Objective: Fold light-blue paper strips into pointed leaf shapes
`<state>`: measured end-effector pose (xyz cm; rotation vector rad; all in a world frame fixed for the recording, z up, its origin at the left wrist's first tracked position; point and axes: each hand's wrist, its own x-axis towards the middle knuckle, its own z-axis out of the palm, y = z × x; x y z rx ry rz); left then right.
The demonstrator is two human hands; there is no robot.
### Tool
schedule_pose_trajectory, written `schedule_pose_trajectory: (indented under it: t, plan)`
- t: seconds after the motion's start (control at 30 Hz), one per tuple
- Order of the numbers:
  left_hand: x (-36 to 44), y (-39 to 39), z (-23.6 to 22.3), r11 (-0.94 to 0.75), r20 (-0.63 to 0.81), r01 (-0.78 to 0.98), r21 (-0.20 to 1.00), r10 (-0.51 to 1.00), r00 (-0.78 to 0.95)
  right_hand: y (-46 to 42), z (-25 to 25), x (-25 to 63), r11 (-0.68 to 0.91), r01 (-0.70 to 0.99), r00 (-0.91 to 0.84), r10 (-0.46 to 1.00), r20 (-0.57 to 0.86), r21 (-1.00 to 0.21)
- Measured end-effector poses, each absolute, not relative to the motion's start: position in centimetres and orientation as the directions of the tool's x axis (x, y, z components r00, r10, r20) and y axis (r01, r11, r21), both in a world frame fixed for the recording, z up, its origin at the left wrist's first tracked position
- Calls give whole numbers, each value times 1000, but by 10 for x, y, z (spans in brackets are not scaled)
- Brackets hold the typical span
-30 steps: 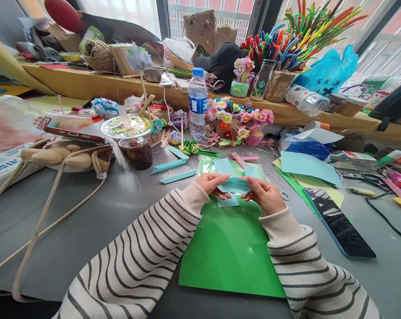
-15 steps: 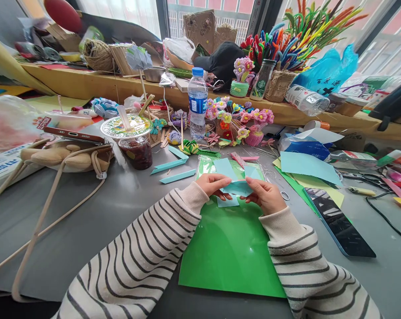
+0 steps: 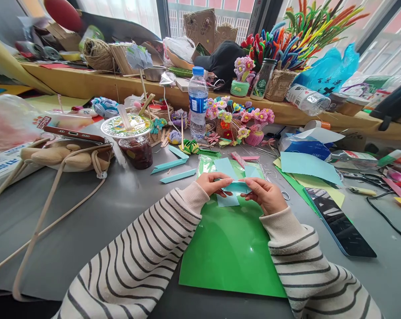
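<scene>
Between my two hands is a small light-blue piece of paper (image 3: 237,186), folded into a narrow strip. My left hand (image 3: 214,183) pinches its left end with the thumb on top. At the other end, my right hand (image 3: 264,193) grips it between thumb and fingers. Both hands hover over a green sheet (image 3: 230,252) in a shiny clear cover. Other light-blue paper pieces (image 3: 228,200) lie on the sheet below and behind my hands. Folded blue strips (image 3: 178,176) rest on the table to the left.
A lidded drink cup (image 3: 134,153) and a water bottle (image 3: 198,104) stand beyond my left hand. To the right lie a phone (image 3: 340,221), a larger blue sheet (image 3: 310,167) and scissors (image 3: 363,177). Small craft flowers (image 3: 243,119) line the back near the ledge.
The blue paper between my fingers now looks narrower, its front edge folded up. My right fingertips have moved slightly inward to the left.
</scene>
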<state>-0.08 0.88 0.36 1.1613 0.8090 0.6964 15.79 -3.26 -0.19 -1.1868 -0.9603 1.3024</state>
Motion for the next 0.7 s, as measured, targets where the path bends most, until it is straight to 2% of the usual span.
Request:
schedule_pose_trajectory:
  t: [0.2,0.37,0.53,0.7]
  plan:
    - [0,9,5,295,-206,-95,951,830,519,-31,-1,160,-135,-172,57,988,-146,-976]
    - [0,10,2,294,-200,-105,950,831,519,-32,2,160,-71,-89,82,994,-78,-994]
    - [-1,12,-1,291,-201,-93,952,826,527,-35,1,159,-48,-90,118,991,-59,-995]
    - [-1,12,-2,292,-191,-116,949,829,525,-33,-1,160,-115,-149,23,993,-119,-982]
